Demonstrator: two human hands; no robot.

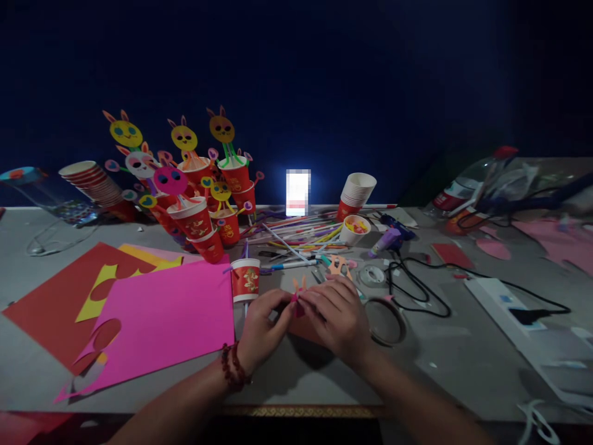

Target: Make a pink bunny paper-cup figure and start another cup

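Observation:
Between my two hands is a small magenta paper rabbit head (299, 310) with peach-coloured ears upright at its top. My left hand (265, 327) pinches its left side with thumb and fingers. On the other side, my right hand (341, 316) grips it near the ears, and its fingers cover much of the paper. A red paper cup (245, 280) with a gold print and purple pipe cleaners stands just left of my hands. A brown-red sheet (306, 330) lies on the table beneath them. Beyond my right hand lies a cut peach paper scrap (340, 266).
Several finished rabbit-cup figures (192, 216) stand at the back left. Magenta cardstock (176, 303) covers the left side. Pipe cleaners (296, 232) lie behind, near stacked cups (359, 191) and a lit phone (297, 191). Tape (386, 321), a black cable (440, 303) and a power strip (509, 327) lie right.

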